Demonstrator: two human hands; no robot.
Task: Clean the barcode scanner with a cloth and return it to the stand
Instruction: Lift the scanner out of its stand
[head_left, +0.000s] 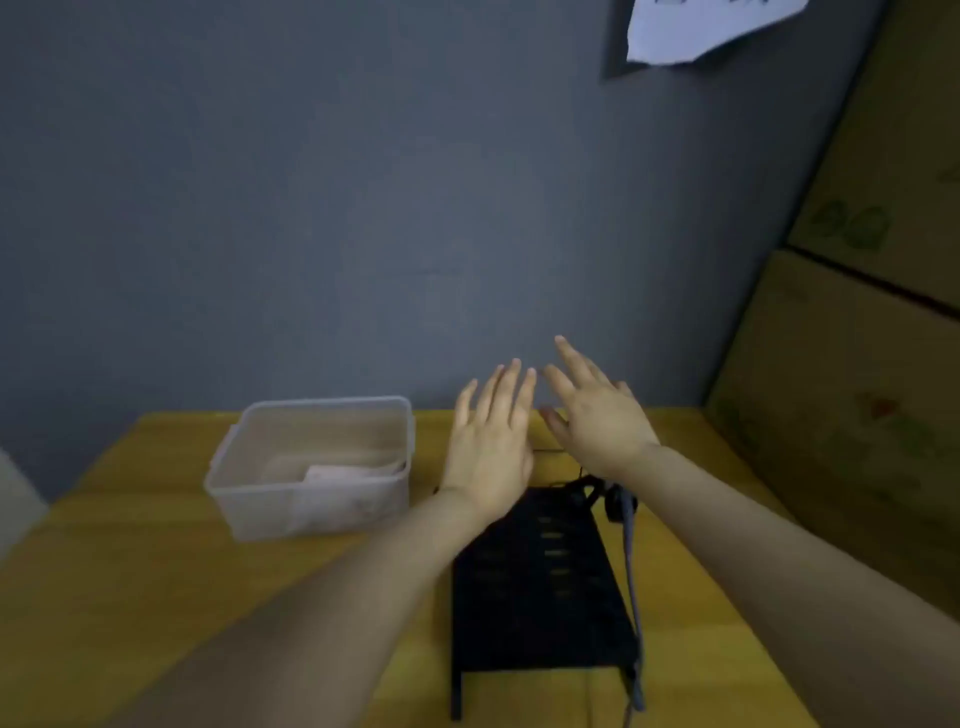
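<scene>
Head view, left hand and right hand both spread open, empty, above black stand, clear tub left.

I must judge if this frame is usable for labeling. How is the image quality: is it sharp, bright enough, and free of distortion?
Head view: dim, flat light, no glare; soft overall, left hand and right hand smeared by motion; the black stand loses detail in the dark; the plastic bin looks hazy; wide-angle bending tilts the cardboard boxes at the right edge.
</scene>
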